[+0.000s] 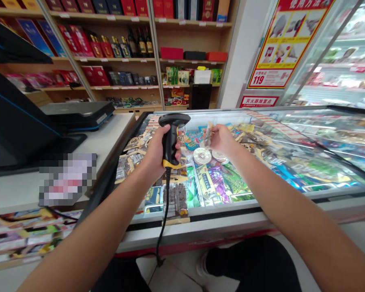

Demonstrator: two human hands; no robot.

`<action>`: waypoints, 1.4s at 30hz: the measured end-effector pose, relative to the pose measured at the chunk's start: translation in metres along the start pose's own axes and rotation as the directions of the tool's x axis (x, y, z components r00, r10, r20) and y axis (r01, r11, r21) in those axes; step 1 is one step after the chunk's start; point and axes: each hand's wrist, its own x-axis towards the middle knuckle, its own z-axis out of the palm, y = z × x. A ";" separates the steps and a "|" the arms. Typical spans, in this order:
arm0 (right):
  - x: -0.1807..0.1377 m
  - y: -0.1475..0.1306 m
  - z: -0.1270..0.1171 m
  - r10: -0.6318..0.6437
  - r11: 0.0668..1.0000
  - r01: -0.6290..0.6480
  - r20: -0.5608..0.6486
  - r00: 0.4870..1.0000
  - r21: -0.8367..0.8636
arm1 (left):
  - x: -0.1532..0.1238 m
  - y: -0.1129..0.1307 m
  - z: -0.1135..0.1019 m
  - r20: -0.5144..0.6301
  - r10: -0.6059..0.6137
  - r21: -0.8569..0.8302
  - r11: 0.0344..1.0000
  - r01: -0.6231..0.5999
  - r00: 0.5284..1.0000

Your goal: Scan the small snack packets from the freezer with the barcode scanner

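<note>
My left hand [156,152] is wrapped round the grip of a black barcode scanner [172,136] with a yellow band, held upright above the glass-topped freezer [219,219]; its black cable [163,215] hangs down over the freezer's front edge. My right hand [222,138] is closed on a small clear snack packet [208,134], held up just right of the scanner's head. Both hands hover over the glass lid, above packaged ice creams and two round tubs [202,155].
A white counter [109,138] at the left carries a black screen [15,121] and a flat black device [79,113]. Shelves of boxes and bottles [134,44] line the back wall. A red poster [286,40] and a glass-fronted cooler [343,61] stand at the right.
</note>
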 end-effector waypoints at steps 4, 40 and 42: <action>0.000 -0.016 -0.013 0.001 0.992 -0.020 0.144 0.990 0.128 | -0.001 -0.012 0.001 0.161 -0.122 0.149 0.984 0.098 0.979; -0.036 0.031 0.021 -0.107 -0.121 0.509 0.521 0.847 -0.852 | -0.003 0.015 0.000 -0.017 0.056 0.044 0.998 -0.055 0.998; -0.045 0.053 0.034 -0.063 -0.044 0.530 0.531 0.845 -0.847 | -0.002 0.016 -0.001 -0.026 0.061 0.043 0.997 -0.060 0.998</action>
